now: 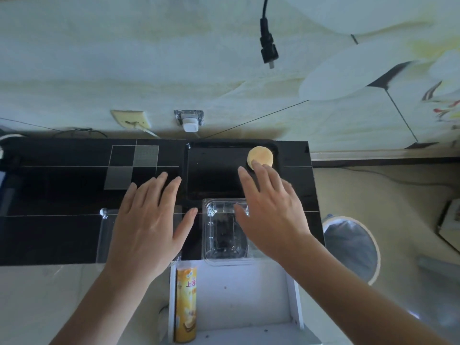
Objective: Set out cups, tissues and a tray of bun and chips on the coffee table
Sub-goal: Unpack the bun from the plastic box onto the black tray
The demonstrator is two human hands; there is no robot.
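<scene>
**Bun sits on the tray, both hands spread and empty above the table**

My right hand (pixel 271 210) hovers flat with fingers splayed, holding nothing; its fingertips (pixel 256 165) reach the near edge of the bun (pixel 260 156), though I cannot tell whether they touch it or only overlap it in view. My left hand (pixel 149 220) is likewise spread and empty, palm down, just beside the right.

The bun lies just beyond the right fingertips, in the far right corner of the black tray (pixel 214 175). I judge it soft and light, easy to dent, so I would pinch it gently around its rim rather than press on top. The tray looks stiff and shallow; I would take it by its two short edges, one under each hand, and keep it level so the bun does not slide.

Under the right palm sits an open clear plastic box (pixel 224 232), thin and likely crackly. Below the left wrist, off the black table (pixel 62 195), a yellow chips can (pixel 186 302) stands in a white stand (pixel 239 295); I expect it light, rigid and smooth, best gripped around the middle. Cups and tissues are not in sight
</scene>
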